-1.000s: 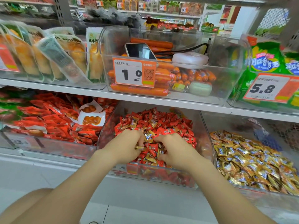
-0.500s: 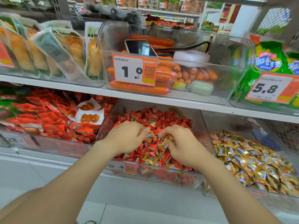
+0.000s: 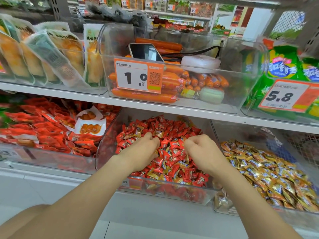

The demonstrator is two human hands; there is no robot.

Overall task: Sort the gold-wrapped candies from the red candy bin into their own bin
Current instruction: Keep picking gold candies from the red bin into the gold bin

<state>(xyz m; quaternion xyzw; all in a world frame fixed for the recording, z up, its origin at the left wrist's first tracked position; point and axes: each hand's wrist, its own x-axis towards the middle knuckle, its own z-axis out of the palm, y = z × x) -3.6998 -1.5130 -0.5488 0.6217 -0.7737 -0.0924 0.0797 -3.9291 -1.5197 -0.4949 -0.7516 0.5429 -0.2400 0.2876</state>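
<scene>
Left hand [image 3: 143, 152] and right hand [image 3: 202, 150] work mid-bin in the red candy bin [image 3: 110, 135], fingers curled. Holdings cannot be told. Advise pinching gold-wrapped candies [image 3: 159, 134] singly.

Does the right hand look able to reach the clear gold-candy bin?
Probably yes: the right hand sits over the clear red-candy bin, directly beside the clear gold-candy bin, whose open top leaves the way free.

On the lower shelf [image 3: 34, 171] three bins stand side by side: the packet bin [image 3: 43, 158] left, the candy bin [image 3: 107, 149] in the middle, the second candy bin [image 3: 241, 133] right. Both hands rest on the candies [image 3: 172, 157] in the middle one, the left hand [image 3: 139, 152] beside the right hand [image 3: 202, 149], apart. On the upper shelf [image 3: 69, 94], right above it, the sausage bin [image 3: 241, 87] holds a phone [image 3: 145, 52], with a price tag [image 3: 138, 75] on its front
</scene>
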